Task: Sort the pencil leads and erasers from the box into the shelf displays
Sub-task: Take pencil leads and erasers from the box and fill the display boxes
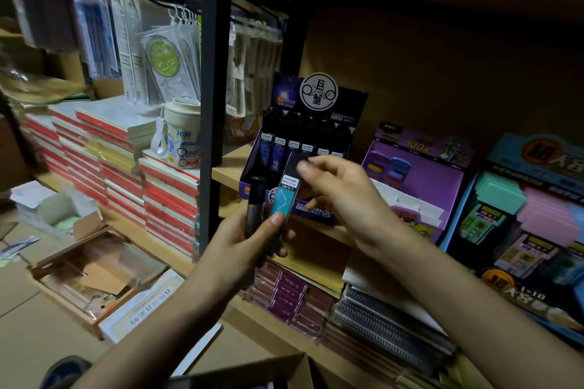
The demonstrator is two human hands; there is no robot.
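Observation:
My left hand (249, 237) grips several slim pencil lead cases upright in front of the shelf; one is dark (255, 205), another carries a teal constellation label (286, 196). My right hand (338, 189) reaches in from the right and pinches the top of the teal-labelled case. Just behind them on the wooden shelf stands the dark purple lead display (303, 148), with rows of lead cases upright in it. The cardboard box (278, 373) shows at the bottom edge, its contents mostly out of view.
A purple display box (417, 180) and a blue display box (531, 218) stand to the right on the shelf. Packs lie on the shelf below (290, 297). A black upright post (210, 98) divides the shelves. Stacked notebooks (126, 161) and open floor boxes (94, 271) sit left.

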